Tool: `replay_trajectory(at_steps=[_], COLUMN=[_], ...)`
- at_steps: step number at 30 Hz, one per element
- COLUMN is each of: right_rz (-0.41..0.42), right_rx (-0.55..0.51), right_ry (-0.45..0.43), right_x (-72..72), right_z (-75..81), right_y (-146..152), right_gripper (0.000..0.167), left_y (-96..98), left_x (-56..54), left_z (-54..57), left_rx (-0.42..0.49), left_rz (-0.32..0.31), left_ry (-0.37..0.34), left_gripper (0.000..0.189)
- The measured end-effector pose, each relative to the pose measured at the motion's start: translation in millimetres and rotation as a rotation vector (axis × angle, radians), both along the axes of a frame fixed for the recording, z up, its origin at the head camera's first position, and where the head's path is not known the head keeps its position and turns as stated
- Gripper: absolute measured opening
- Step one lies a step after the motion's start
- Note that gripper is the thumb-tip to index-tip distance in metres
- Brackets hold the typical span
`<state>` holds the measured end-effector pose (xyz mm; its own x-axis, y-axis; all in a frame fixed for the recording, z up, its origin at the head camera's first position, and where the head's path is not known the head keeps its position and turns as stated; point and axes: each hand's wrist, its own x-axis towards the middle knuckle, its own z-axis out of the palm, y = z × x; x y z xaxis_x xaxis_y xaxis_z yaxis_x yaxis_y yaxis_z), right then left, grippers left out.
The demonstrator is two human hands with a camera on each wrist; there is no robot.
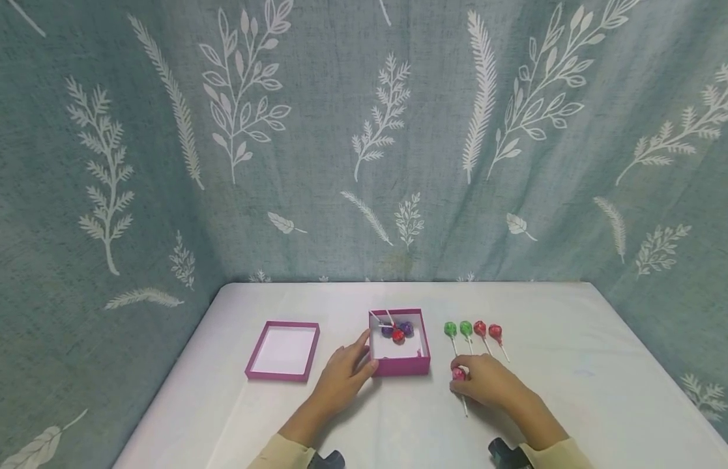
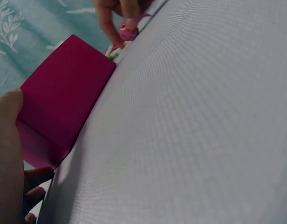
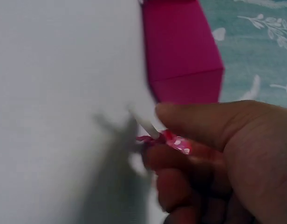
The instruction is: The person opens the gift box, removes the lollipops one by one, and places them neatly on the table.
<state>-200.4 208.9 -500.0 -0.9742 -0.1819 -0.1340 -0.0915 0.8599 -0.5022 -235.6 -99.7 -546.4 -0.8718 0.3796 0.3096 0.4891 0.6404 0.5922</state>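
Observation:
My right hand (image 1: 487, 381) pinches a pink-wrapped lollipop (image 1: 459, 374) between thumb and fingers, low over the white table. Its white stick (image 3: 144, 125) points toward the thumb side in the right wrist view. My left hand (image 1: 340, 378) holds the front left corner of a magenta box (image 1: 401, 367), with the thumb (image 2: 12, 103) at the front wall and the fingers along the left side. Inside the open box lie a red lollipop (image 1: 398, 337) and purple lollipops (image 1: 407, 328), sticks toward the back left.
Two green lollipops (image 1: 450, 329) and two red ones (image 1: 480, 328) lie in a row right of the box. Left of my left hand is the magenta-rimmed lid (image 1: 281, 376), its white inside facing up. A patterned curtain (image 1: 364, 228) stands behind the table (image 1: 551, 306).

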Motion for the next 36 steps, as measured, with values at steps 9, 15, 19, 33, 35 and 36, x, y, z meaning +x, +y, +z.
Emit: replay_trajectory(at_steps=[9,15,19,33,35,36], right_rz=[0.087,0.276,0.295,0.211,0.234,0.243], right_rx=[-0.073,-0.013,0.207,0.629,0.621,0.61], right_ry=[0.238,0.287,0.279,0.066,0.045,0.036], right_x=[-23.2,-33.5,-37.8,-51.3,-51.8,-51.8], right_z=[40.8,50.7,49.9,42.8,43.2,43.0], right_y=[-30,-70,-89,-121,-121,-121], right_gripper=[0.03,0.022,0.02,0.071,0.069,0.068], left_y=[0.2,0.1,0.7,1.5,0.5,-0.2], left_x=[-0.8,0.3,0.4,0.0,0.0,0.4], left_z=[-3.3,-8.4,-6.9,-1.8,-2.8,-3.1], left_rx=[0.017,0.019,0.023,0.015,0.011,0.011], left_rz=[0.011,-0.001,-0.003,-0.025,-0.019,-0.016], left_ry=[0.003,-0.001,0.004,0.022,0.024,0.018], left_gripper=[0.065,0.066,0.065,0.062,0.062,0.062])
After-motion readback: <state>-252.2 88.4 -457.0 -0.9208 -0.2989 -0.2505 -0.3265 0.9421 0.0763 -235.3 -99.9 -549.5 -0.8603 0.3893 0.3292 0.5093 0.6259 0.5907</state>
